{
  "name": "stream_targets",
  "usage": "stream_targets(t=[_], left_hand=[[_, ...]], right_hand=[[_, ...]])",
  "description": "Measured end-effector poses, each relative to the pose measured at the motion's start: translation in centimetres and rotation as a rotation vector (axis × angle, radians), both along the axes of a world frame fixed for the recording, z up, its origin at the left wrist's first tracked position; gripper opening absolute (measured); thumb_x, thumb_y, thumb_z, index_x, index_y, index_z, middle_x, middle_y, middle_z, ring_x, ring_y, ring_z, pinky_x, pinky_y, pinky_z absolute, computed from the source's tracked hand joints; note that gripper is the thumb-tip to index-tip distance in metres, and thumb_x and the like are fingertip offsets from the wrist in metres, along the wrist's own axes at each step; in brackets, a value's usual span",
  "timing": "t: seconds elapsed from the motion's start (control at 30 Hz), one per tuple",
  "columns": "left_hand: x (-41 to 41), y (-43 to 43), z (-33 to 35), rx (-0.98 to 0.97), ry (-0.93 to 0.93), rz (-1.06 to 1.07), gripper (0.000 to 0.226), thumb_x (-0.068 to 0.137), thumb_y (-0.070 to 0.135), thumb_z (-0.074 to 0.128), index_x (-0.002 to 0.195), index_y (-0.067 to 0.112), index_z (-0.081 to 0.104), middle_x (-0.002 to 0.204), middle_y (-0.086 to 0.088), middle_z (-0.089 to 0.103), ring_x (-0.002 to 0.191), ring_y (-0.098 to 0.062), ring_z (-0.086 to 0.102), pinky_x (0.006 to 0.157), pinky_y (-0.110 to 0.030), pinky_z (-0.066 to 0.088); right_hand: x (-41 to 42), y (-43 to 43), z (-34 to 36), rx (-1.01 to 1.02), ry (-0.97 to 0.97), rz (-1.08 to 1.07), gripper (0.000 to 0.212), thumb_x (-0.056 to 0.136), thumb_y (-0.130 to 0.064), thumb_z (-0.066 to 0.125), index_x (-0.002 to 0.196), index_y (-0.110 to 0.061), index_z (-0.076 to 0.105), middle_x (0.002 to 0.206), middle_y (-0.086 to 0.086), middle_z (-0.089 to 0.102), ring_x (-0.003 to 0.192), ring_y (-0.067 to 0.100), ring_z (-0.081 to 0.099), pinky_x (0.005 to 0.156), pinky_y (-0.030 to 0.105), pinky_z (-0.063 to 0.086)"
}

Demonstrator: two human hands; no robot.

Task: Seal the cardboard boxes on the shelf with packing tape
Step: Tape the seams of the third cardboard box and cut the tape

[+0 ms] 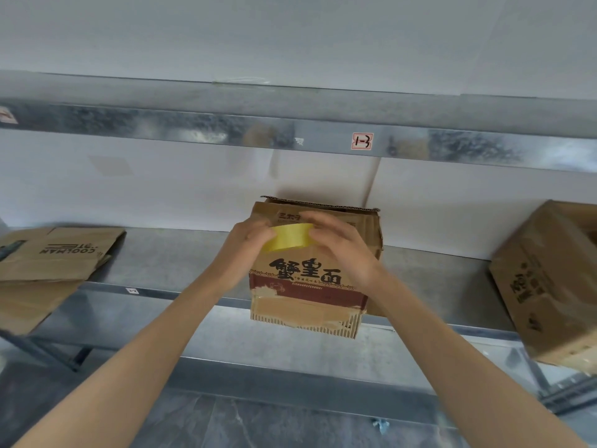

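A brown cardboard box (310, 279) with black characters and a dark red band stands on the metal shelf (181, 263), its front overhanging the shelf edge. In front of its upper part I hold a yellow roll of packing tape (289, 238) between both hands. My left hand (247, 244) grips the roll's left side. My right hand (336, 244) grips its right side, fingers curled over the top. The box's top flaps are partly hidden behind my hands.
A flattened cardboard box (48, 263) lies on the shelf at the left, hanging over the edge. Another brown box (549, 286) stands tilted at the right end. An upper shelf beam (290, 134) runs overhead. Grey floor shows below.
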State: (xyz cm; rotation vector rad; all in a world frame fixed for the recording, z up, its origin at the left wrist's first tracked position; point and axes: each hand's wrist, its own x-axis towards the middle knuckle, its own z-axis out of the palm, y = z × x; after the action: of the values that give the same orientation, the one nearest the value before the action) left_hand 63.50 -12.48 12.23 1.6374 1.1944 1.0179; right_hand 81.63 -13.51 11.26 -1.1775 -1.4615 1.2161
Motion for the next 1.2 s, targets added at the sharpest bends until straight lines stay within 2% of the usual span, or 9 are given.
stream_targets(t=[0.1, 0.17, 0.3, 0.37, 0.5, 0.63, 0.83, 1.03, 1.2], left_hand=[[0.2, 0.3, -0.1, -0.15, -0.106, 0.051, 0.064, 0.066, 0.032, 0.044, 0.111, -0.012, 0.054, 0.097, -0.019, 0.05, 0.088, -0.025, 0.048, 0.078, -0.038, 0.034], [0.3, 0.3, -0.1, -0.199, -0.128, 0.057, 0.065, 0.065, 0.032, 0.043, 0.114, -0.011, 0.053, 0.096, -0.019, 0.05, 0.088, -0.026, 0.048, 0.078, -0.038, 0.034], [0.0, -0.3, 0.2, 0.001, 0.028, 0.008, 0.028, 0.072, 0.032, 0.039, 0.078, 0.009, 0.053, 0.077, -0.004, 0.048, 0.074, -0.015, 0.043, 0.069, -0.032, 0.03], [0.0, -0.5, 0.1, 0.086, 0.11, 0.002, 0.021, 0.078, 0.035, 0.04, 0.071, 0.021, 0.053, 0.072, 0.005, 0.051, 0.069, -0.01, 0.046, 0.063, -0.027, 0.033], [0.6, -0.5, -0.6, 0.302, 0.257, 0.009, 0.016, 0.088, 0.037, 0.051, 0.073, 0.035, 0.055, 0.075, 0.011, 0.056, 0.07, 0.002, 0.051, 0.058, -0.01, 0.038], [0.9, -0.3, -1.0, 0.383, 0.286, 0.055, 0.02, 0.091, 0.034, 0.047, 0.072, 0.035, 0.053, 0.072, 0.007, 0.058, 0.066, 0.005, 0.051, 0.057, -0.007, 0.039], [0.4, -0.2, -1.4, 0.489, 0.407, 0.005, 0.022, 0.091, 0.03, 0.033, 0.073, 0.029, 0.046, 0.065, 0.009, 0.049, 0.053, -0.005, 0.046, 0.047, -0.017, 0.037], [0.2, -0.3, -1.7, 0.523, 0.426, -0.003, 0.017, 0.097, 0.023, 0.033, 0.088, 0.022, 0.047, 0.075, 0.005, 0.051, 0.062, -0.013, 0.053, 0.051, -0.029, 0.044], [0.1, -0.5, -2.0, 0.48, 0.446, -0.018, 0.028, 0.09, 0.045, 0.042, 0.108, 0.025, 0.049, 0.101, 0.008, 0.051, 0.087, -0.001, 0.052, 0.062, -0.02, 0.046]], right_hand=[[0.3, -0.3, 0.0, -0.119, 0.092, 0.077, 0.022, 0.097, -0.023, 0.051, 0.116, -0.019, 0.062, 0.12, 0.005, 0.063, 0.113, 0.021, 0.059, 0.099, 0.036, 0.045], [0.3, -0.7, 0.0, -0.108, 0.114, 0.09, 0.017, 0.096, -0.022, 0.053, 0.108, -0.013, 0.062, 0.114, 0.008, 0.063, 0.112, 0.027, 0.059, 0.098, 0.037, 0.048], [0.0, -1.5, 0.3, -0.059, 0.051, 0.036, 0.015, 0.094, -0.021, 0.056, 0.104, -0.011, 0.062, 0.105, 0.007, 0.06, 0.107, 0.027, 0.058, 0.099, 0.042, 0.048], [-0.2, -1.8, 0.7, 0.014, -0.029, 0.008, 0.011, 0.093, -0.021, 0.058, 0.1, -0.014, 0.063, 0.101, 0.012, 0.062, 0.096, 0.027, 0.057, 0.094, 0.045, 0.048], [-0.6, -2.2, 1.3, 0.147, -0.139, -0.003, 0.012, 0.093, -0.018, 0.059, 0.099, -0.008, 0.064, 0.083, -0.008, 0.059, 0.073, 0.004, 0.051, 0.069, 0.018, 0.041], [-0.7, -2.2, 1.2, 0.174, -0.171, -0.021, 0.011, 0.093, -0.019, 0.059, 0.097, -0.01, 0.065, 0.079, -0.011, 0.057, 0.065, -0.001, 0.047, 0.063, 0.012, 0.038], [-0.6, -2.2, 1.1, 0.166, -0.212, -0.043, 0.013, 0.092, -0.02, 0.06, 0.099, -0.01, 0.065, 0.083, -0.009, 0.058, 0.068, 0.0, 0.047, 0.062, 0.01, 0.038], [-0.5, -2.2, 1.2, 0.146, -0.212, -0.057, 0.013, 0.092, -0.022, 0.06, 0.1, -0.013, 0.065, 0.081, -0.01, 0.057, 0.068, 0.0, 0.049, 0.063, 0.011, 0.04], [-0.5, -2.3, 1.5, 0.127, -0.18, -0.084, 0.014, 0.091, -0.023, 0.061, 0.099, -0.013, 0.066, 0.076, -0.011, 0.055, 0.068, 0.008, 0.047, 0.066, 0.025, 0.04]])
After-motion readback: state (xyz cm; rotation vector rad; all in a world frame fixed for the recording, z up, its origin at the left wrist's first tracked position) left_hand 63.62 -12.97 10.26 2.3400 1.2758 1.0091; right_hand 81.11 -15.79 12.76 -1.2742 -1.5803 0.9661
